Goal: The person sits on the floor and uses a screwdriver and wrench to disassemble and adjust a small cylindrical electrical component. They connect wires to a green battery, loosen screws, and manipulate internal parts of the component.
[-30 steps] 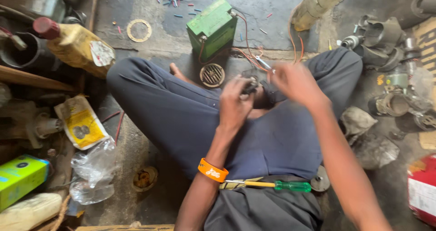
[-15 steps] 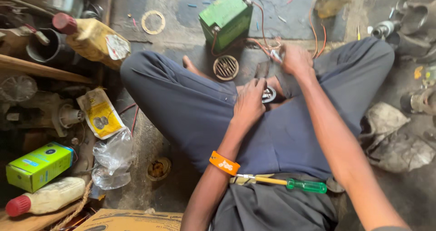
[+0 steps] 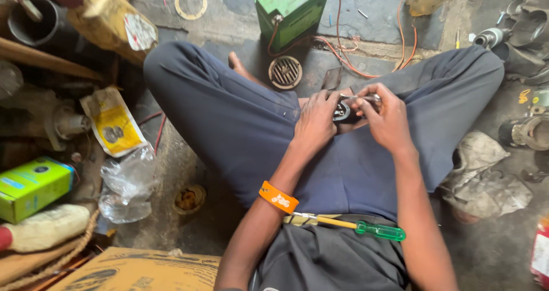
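Observation:
I sit cross-legged on the floor in dark blue trousers. My left hand grips a small dark round part held over my lap. My right hand pinches a thin metal tool against the top of that part. An orange band is on my left wrist. A screwdriver with a green and yellow handle lies across my lap near the waist. A green battery with orange wires stands on the floor beyond my feet.
A round metal grate lies by my foot. On the left are a yellow bottle, a yellow packet, a crumpled plastic bag, a green box and a cardboard carton. Metal engine parts and rags lie right.
My right hand has drawn back from the wires near the battery to the part in my lap, now meeting my left hand. The view has shifted forward.

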